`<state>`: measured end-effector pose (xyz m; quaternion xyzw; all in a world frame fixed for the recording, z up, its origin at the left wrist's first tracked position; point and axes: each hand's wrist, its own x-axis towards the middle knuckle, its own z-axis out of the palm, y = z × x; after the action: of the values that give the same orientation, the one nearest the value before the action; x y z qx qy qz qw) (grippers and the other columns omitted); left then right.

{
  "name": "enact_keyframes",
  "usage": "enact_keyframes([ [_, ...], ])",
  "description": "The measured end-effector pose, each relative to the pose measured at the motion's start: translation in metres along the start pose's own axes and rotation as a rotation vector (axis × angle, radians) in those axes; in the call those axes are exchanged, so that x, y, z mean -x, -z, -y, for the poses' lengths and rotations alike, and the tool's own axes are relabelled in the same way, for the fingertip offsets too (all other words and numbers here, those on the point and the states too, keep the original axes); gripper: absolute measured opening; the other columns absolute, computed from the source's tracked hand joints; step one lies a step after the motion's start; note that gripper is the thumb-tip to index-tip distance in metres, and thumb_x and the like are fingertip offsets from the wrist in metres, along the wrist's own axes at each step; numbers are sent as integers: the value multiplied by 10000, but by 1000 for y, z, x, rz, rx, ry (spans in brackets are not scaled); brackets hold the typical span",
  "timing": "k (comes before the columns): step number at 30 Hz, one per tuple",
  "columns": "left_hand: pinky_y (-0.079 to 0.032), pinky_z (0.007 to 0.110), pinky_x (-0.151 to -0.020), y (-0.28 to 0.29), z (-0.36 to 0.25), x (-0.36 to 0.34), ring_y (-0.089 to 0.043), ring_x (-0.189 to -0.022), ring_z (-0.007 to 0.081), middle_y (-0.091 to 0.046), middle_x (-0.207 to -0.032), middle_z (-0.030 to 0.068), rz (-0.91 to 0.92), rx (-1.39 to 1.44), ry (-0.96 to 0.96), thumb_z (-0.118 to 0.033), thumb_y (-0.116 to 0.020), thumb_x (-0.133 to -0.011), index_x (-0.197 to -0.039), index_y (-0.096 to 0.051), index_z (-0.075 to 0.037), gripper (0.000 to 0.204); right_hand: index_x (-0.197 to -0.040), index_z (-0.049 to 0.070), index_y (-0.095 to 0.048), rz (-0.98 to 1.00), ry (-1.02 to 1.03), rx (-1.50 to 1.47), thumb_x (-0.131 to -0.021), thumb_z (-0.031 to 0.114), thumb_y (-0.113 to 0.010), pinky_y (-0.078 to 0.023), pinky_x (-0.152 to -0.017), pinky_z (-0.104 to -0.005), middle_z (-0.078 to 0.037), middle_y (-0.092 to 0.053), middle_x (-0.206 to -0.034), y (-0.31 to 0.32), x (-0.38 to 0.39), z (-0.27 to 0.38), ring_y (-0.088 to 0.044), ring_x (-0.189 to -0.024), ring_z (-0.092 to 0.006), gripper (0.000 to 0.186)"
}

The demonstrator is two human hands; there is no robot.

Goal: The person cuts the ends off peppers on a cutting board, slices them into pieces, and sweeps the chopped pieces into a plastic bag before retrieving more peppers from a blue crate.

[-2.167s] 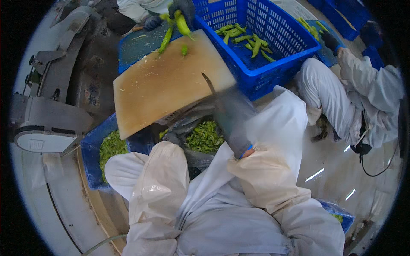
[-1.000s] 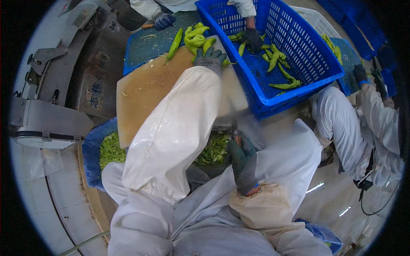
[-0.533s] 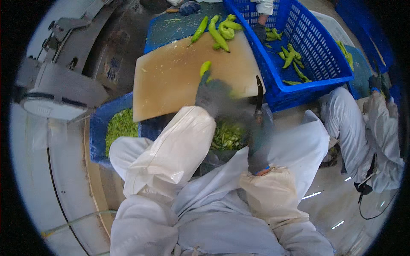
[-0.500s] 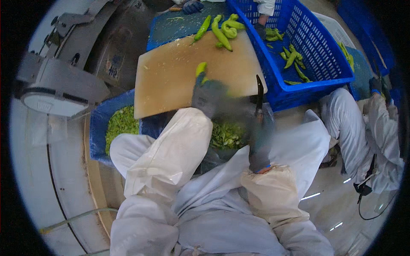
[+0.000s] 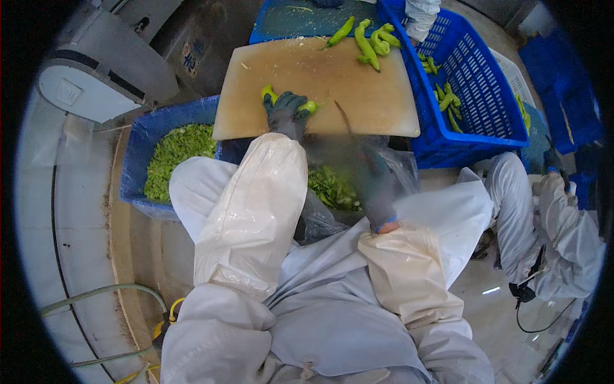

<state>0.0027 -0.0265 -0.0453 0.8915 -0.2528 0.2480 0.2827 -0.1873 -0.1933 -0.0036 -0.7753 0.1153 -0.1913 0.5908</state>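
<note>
My left hand (image 5: 288,116), in a dark grey-green glove, presses down near the front edge of the pale cutting board (image 5: 249,105). Its fingers wrap over a long light-green pepper (image 5: 269,94), whose two ends stick out on either side. My right hand (image 5: 374,176), also gloved and smeared by motion, is just off the board's front edge. It holds a knife (image 5: 344,117), its thin blade pointing up over the board, to the right of the held pepper. Several whole green peppers (image 5: 366,46) lie at the board's far right. Cut green pieces (image 5: 332,187) fill a lined container beneath my hands.
A blue bin (image 5: 131,153) of chopped green pieces stands at the left. On the right, a blue slotted crate (image 5: 441,139) holds more peppers, with another person's sleeve (image 5: 421,18) reaching into it. A co-worker's leg (image 5: 511,211) is at the right; a grey machine (image 5: 96,70) stands far left.
My left hand now lies over the pepper on the board, after holding one raised near the front edge. The knife has tipped left, toward the pepper. The view has shifted.
</note>
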Motion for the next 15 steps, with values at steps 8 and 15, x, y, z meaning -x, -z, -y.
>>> enact_keyframes([
  [8,-263,491,-1005,-6,-4,-4,-578,-935,247,-638,-873,63,-44,51,-38,-181,-719,-681,-896,-679,-92,236,-1096,10,-585,118,-63,77,-895,260,-548,-464,-793,-364,-214,-630,-988,-28,-33,-23,-620,-908,-319,323],
  [15,-263,485,-1002,-1,2,1,-574,-955,253,-629,-916,62,-57,12,-21,-148,-702,-659,-913,-684,-117,256,-1120,26,-579,179,-35,268,-900,284,-508,-475,-783,-403,-235,-615,-1022,-53,-40,-7,-599,-933,-394,346],
])
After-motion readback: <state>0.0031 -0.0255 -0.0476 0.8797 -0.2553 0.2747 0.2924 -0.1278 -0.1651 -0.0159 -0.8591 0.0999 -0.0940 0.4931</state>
